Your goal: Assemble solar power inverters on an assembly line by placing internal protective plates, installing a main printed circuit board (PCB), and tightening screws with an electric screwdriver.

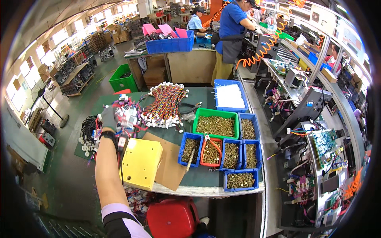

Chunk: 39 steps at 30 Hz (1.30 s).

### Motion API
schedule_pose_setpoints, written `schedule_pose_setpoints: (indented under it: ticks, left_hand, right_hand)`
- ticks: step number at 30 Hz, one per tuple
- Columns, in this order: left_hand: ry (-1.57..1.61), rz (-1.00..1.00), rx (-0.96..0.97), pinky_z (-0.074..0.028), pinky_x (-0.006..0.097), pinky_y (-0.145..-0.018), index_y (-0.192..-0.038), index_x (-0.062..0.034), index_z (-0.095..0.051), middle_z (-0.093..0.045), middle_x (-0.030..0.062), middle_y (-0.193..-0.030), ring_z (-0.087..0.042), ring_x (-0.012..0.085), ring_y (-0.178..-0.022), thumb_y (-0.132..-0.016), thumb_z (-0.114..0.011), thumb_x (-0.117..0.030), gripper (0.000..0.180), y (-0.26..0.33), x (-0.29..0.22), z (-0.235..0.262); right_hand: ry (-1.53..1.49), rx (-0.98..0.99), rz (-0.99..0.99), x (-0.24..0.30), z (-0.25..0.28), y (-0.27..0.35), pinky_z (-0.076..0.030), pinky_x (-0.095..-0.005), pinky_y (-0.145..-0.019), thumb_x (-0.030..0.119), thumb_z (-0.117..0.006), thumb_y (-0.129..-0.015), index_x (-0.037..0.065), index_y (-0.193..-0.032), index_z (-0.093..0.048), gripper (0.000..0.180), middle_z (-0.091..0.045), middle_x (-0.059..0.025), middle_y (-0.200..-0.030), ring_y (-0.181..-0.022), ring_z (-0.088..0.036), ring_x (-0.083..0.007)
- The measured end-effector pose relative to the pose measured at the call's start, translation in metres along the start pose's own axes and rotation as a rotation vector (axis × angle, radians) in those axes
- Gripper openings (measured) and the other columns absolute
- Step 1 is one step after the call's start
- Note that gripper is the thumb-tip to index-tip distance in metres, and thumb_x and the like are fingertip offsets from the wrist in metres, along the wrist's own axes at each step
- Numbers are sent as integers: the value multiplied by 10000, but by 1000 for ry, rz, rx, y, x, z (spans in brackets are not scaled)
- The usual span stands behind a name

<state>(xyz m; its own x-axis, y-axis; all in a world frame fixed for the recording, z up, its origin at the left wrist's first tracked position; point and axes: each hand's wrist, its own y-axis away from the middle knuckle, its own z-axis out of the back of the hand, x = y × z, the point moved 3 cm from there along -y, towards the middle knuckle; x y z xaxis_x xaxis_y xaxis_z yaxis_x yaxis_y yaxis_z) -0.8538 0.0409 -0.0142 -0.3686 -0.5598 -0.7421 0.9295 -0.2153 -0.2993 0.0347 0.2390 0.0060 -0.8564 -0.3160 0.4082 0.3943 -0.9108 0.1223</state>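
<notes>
My left hand [109, 119], in a dark grey glove with a black band at the wrist, reaches to the far left of the green-topped table. It is at a pile of wired parts with white connectors [129, 115] and red and purple leads. Its fingers are partly lost among the parts, so their grip does not show. Black cables with round white ends [88, 141] lie just left of the wrist. Near the forearm sits a stack of yellow sheets with holes [141, 164], on brown cardboard [170, 166]. My right hand is out of the picture.
A bundle of multicoloured wire harnesses [164, 105] lies mid-table. To the right stand a green bin [197, 133] and several blue bins of brass-coloured fasteners, plus a tray of white ties [230, 95]. A red stool [172, 218] is below; a co-worker [234, 35] stands beyond.
</notes>
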Motion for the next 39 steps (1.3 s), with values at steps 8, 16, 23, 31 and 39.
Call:
schedule_pose_setpoints:
  ticks: [8,16,23,31,39]
  left_hand:
    - [1189,-194,229,-457,246,-553,-933,-110,-580,-521,-24,-713,-495,79,-615,-956,-484,-312,225,135,-308,13]
    - [1448,-602,375,-424,317,-812,-1169,42,-489,-530,116,-1046,-519,219,-931,-907,-574,-161,342,471,-452,20]
    - [1522,-761,944,-459,379,-692,-845,-10,-582,-588,162,-798,-577,328,-761,-891,-616,-173,173,651,-495,42]
    - [1335,-1147,853,-417,469,-899,-1229,12,-497,-541,238,-1150,-533,401,-1054,-803,-638,-270,529,752,-492,71]
    - [688,-615,2037,-486,330,-744,-1286,3,-493,-623,106,-1000,-604,168,-884,-963,-489,-230,399,881,-458,10]
  right_hand:
    - [-190,-209,290,52,25,-54,-465,-365,-887,244,-546,-941,-7,-1276,-495,421,-570,-184,-1160,-1035,-567,-290]
    - [-720,-525,721,167,70,-70,-454,-361,-910,386,-692,-815,7,-1437,-286,834,-506,-179,-1273,-1102,-541,-244]
    - [-1008,-465,301,80,48,33,-482,-378,-885,351,-682,-794,-11,-1374,-356,758,-548,-170,-1211,-1047,-577,-256]
    - [-1363,-655,-65,-42,96,183,-515,-398,-857,310,-670,-769,-31,-1302,-436,675,-596,-159,-1140,-986,-619,-269]
    - [-1411,-981,117,-91,186,323,-522,-375,-823,642,-689,-701,-66,-1213,-450,906,-575,-222,-1101,-972,-613,-294]
